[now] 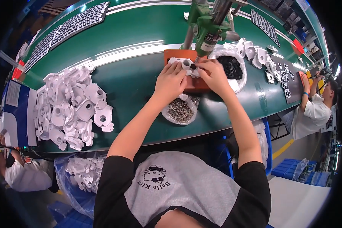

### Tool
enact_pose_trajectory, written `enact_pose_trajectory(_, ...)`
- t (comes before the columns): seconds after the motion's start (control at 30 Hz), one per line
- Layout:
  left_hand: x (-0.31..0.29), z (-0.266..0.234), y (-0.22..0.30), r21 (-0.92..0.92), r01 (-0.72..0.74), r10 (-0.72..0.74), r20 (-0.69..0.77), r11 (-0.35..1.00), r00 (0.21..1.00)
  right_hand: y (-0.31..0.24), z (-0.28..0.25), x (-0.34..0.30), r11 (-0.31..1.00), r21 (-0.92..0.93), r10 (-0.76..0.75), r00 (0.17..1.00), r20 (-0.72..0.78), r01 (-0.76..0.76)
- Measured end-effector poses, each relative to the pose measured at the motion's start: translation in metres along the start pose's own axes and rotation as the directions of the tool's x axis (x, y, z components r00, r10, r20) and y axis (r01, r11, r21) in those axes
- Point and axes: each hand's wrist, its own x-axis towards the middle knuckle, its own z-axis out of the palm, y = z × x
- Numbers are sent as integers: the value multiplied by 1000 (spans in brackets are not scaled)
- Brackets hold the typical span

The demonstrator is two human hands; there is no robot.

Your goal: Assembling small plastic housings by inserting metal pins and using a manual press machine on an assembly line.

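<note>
Under the press a white plastic housing (186, 64) with a round collar rests on the orange base (197, 86). My left hand (171, 81) is closed on the left side of this housing, fingertips along its top edge. My right hand (215, 76) reaches in from the right, its thumb and fingers drawn together at a small black part (193, 66) at the housing's right side. The fingers partly hide their grip. Just above the housing ends the spindle of the green press (208, 36).
In front of the base sits a bag of metal screws or pins (179, 111); a bag of black parts (228, 67) stands right. White housings are heaped left (70, 108) and more lie far right (250, 51). Filled trays (79, 21) lie behind. A co-worker (315, 110) sits right.
</note>
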Motion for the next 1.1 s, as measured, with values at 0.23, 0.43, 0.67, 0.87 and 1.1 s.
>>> enact_pose_trajectory(0.23,-4,2,-2,12,10,-9,-39,1000,999,-71,8,-60,979,51,-201,971,130,196)
enact_pose_trajectory(0.43,-5,3,-2,14,20,-19,-41,1000,999,-68,36,-71,977,-124,-147,966,211,175)
enact_pose_trajectory(0.67,-5,5,-1,-1,25,-25,-53,1000,998,-74,40,-69,929,-263,-205,953,223,261)
enact_pose_trajectory(0.87,-5,2,-1,1,25,-25,-54,1000,998,-72,43,-68,910,-276,-240,937,253,308)
enact_pose_trajectory(1.1,-5,5,-3,0,21,-21,-57,1000,998,-71,43,-64,911,-272,-245,938,243,309)
